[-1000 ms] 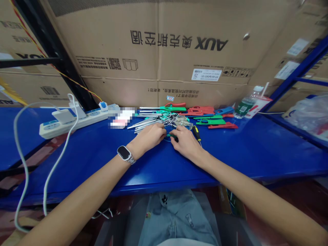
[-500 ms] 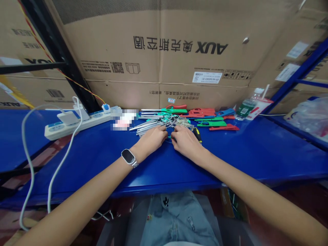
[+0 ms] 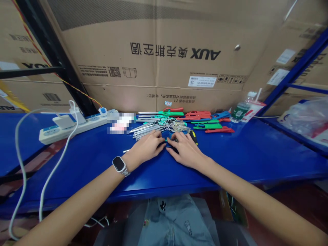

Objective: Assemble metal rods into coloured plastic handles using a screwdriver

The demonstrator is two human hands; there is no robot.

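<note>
My left hand is closed low over the table on a partly hidden stick lighter. The tip of its metal tube pokes out left of my wrist. Close beside it, my right hand has its fingers bent around the lighter's other end, thumb stretched toward my left thumb. A small teal bit shows between the fingertips; most of the piece is covered. Just beyond both hands lies a pile of metal lighter tubes with thin wires and clear parts. A yellow-black screwdriver handle is by my right fingers.
Red lighter shells, green ones and blue ones lie behind to the right. A bottle and a cup stand farther right. At left are a power strip and white cables. Cardboard backs the table.
Both hands have come slightly nearer to me, and their thumbs now stretch toward each other. A metal tube tip now shows left of my left hand. The view has shifted a little.
</note>
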